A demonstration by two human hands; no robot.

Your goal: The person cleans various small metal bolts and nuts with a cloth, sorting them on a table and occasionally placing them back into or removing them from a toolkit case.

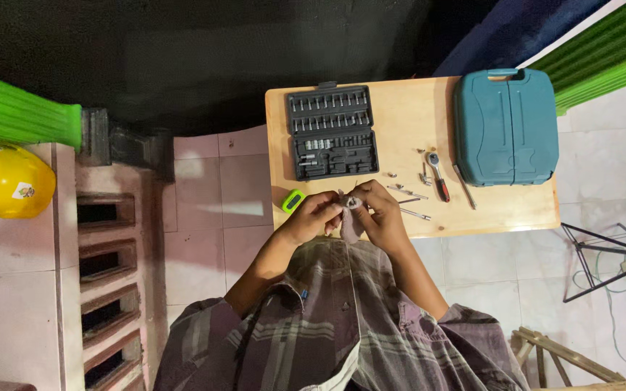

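Grey cloth (350, 221) pinched by both left hand (318, 215) and right hand (380, 213), perhaps round a small socket; loosened fingers could drop it

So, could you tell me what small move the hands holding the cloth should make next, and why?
Probably a short rub or turn of the small metal piece. Both the left hand and the right hand pinch it together with the cloth above the wooden table edge, and other loose metal tools lie just beyond, beside the open socket set.
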